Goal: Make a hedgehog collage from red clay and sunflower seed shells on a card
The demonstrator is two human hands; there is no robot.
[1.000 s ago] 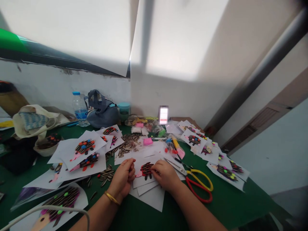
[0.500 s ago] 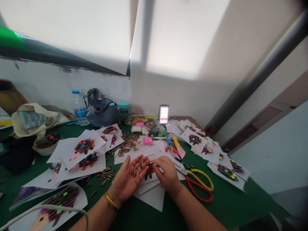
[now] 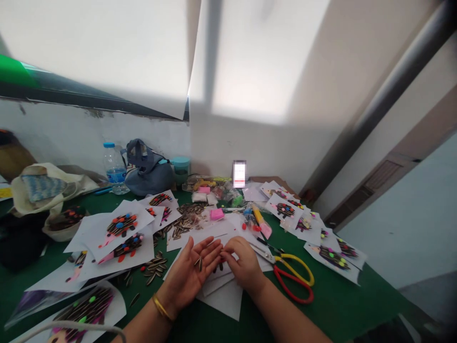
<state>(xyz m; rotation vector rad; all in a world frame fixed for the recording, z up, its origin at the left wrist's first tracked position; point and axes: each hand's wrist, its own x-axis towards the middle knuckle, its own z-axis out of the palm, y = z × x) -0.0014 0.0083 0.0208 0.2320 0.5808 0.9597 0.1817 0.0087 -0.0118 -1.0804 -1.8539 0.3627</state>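
Note:
My left hand (image 3: 191, 269) is palm up and slightly cupped, fingers stretched out, with a few striped sunflower seeds (image 3: 199, 262) lying on the palm. Close against its fingertips, my right hand (image 3: 243, 264) has thumb and forefinger pinched together; whatever is between them is hidden. Beneath both hands lies a stack of white paper sheets (image 3: 228, 297). The top sheet carries a dark and red figure (image 3: 218, 267), mostly covered by the fingers. Right of my right hand rest scissors (image 3: 294, 281) with one yellow and one red handle.
Loose sunflower seeds (image 3: 156, 267) and a larger seed pile (image 3: 189, 219) lie left of my hands. Finished-looking hedgehog pictures (image 3: 123, 224) overlap at left, others (image 3: 330, 257) at right. Behind are pink clay (image 3: 216, 214), a yellow tube (image 3: 257, 215), a water bottle (image 3: 116, 171) and a blue bag (image 3: 152, 176).
My right hand has come in against my left fingertips. One seed that lay near the left fingers no longer shows; the others remain on the palm. The view has shifted slightly.

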